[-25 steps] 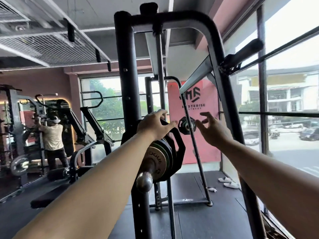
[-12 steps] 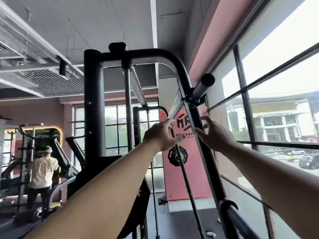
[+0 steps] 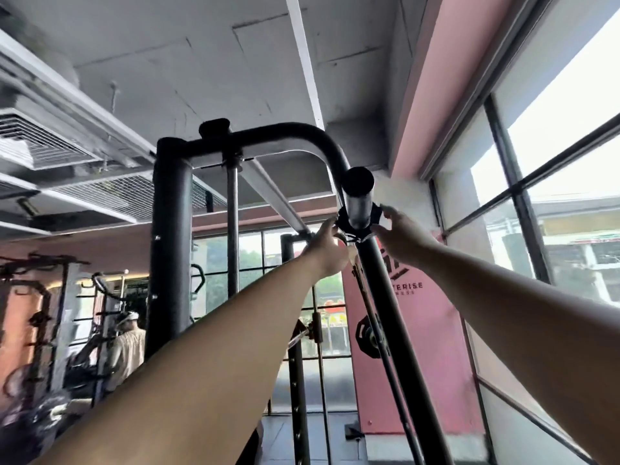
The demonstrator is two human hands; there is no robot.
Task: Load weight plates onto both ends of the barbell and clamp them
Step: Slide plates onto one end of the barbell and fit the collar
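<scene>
A black barbell clamp (image 3: 359, 220) sits around a short steel peg (image 3: 357, 193) high on the black rack upright (image 3: 385, 297). My left hand (image 3: 327, 251) reaches up with its fingertips at the clamp's left edge. From the other side my right hand (image 3: 401, 234) comes in, thumb and fingers spread next to the clamp's right edge. Neither hand plainly grips it. Far below, a black weight plate (image 3: 367, 334) shows on a bar at the far side. The near end of the barbell is out of view.
The rack's curved top bar (image 3: 285, 134) arches just above the peg. A steel guide rod (image 3: 232, 229) runs down inside the frame. Large windows (image 3: 553, 213) fill the right side. A person (image 3: 129, 344) stands among machines at the lower left.
My view has tilted up from the loaded bar end to the rack's top. Both hands rose from the plate to the clamp on the peg.
</scene>
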